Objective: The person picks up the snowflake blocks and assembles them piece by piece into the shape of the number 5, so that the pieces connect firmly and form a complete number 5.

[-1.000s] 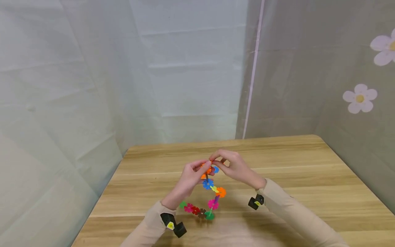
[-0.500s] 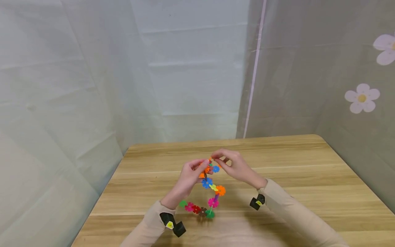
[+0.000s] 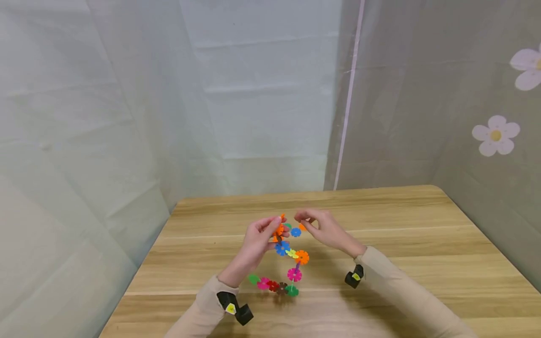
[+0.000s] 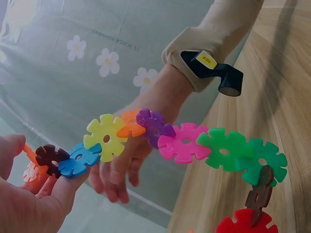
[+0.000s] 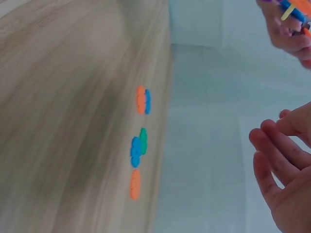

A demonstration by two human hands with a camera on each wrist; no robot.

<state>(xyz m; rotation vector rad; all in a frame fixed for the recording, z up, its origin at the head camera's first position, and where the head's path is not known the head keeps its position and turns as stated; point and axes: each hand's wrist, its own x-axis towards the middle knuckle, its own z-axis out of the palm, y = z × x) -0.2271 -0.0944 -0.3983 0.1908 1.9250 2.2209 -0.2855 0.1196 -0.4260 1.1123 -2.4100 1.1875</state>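
A chain of interlocking flower-shaped plastic discs hangs in a curve from my left hand above the table. My left thumb and fingers pinch its upper end at the orange discs. In the left wrist view a dark brown disc and a blue disc lie against my fingers, and yellow, purple, pink and green ones follow. My right hand hovers to the right of the chain's upper end, apart from it. Its fingers are loosely bent and hold nothing in the right wrist view.
Several loose discs lie on the wooden table beyond the hands, among them a blue disc and a green disc. Pale cloth curtains stand behind and beside the table.
My right hand has drawn away from the orange disc at the chain's end and moved slightly right. The left hand has shifted a little left with the chain.
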